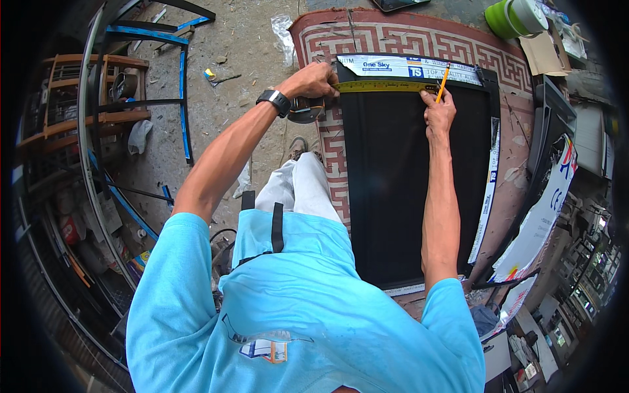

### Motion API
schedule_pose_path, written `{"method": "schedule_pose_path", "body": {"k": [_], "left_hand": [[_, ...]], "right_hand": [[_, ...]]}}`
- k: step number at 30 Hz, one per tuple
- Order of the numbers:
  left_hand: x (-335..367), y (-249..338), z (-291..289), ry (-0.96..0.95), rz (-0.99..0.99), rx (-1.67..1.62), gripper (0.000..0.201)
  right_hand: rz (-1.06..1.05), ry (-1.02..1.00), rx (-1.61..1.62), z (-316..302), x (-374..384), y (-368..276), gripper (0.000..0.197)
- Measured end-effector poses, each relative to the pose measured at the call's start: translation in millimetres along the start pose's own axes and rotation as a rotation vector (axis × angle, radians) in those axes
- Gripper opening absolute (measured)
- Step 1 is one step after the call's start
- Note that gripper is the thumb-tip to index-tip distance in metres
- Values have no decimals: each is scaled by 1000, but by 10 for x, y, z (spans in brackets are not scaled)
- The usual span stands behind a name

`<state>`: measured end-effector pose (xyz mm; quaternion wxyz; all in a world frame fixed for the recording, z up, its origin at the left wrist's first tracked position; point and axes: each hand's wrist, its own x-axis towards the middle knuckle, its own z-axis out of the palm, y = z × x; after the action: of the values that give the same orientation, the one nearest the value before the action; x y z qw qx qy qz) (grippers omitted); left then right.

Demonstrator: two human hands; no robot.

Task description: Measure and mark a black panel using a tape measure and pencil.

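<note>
Left grip [314,80] is pinching the L end of a thin yellow measuring tape [380,86] w/ dark markings, fingers curling in tight. Right grip [439,112] is pinching a slim orange-yellow pencil [444,80], approx. upright, just beside the tape's R end; can't tell if those fingers are also pressing the tape.

Tape is running left to right over the far part of a large black rectangular panel [393,183] w/ dark frame, on the near side of a white printed film strip [400,67]. Panel is lying on a red-brown rug [331,141] w/ pale key-pattern border, right of the person's grey-white trousers [308,182].

Step in hand is apparently measuring & marking, judging by tape + pencil. For a good result, L end should be sitting firm at its start point, tape staying taut, flat & parallel to the far edge; eyes reading from straight above, pencil making one fine tick tight to the tape. Best not be leaning on the sheet, as it may be giving under load.

Looks-wise, panel is showing a deep, fairly even black w/ faint sheen; mesh vs. solid, can't tell. More white film is running down its R side.
</note>
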<state>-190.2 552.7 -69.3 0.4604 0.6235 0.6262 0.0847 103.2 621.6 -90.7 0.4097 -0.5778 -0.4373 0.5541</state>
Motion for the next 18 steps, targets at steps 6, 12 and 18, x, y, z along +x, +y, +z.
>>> {"method": "schedule_pose_path", "body": {"k": [6,12,18], "left_hand": [[-9,-37,-8,-13,7,5,31],[-7,-61,-16,-40,51,-21,34],[-9,-72,-55,-58,38,-20,34]], "right_hand": [[8,37,-6,66,-21,-20,50],[23,54,5,29,18,13,48],[43,85,10,68,-9,-13,50]]}}
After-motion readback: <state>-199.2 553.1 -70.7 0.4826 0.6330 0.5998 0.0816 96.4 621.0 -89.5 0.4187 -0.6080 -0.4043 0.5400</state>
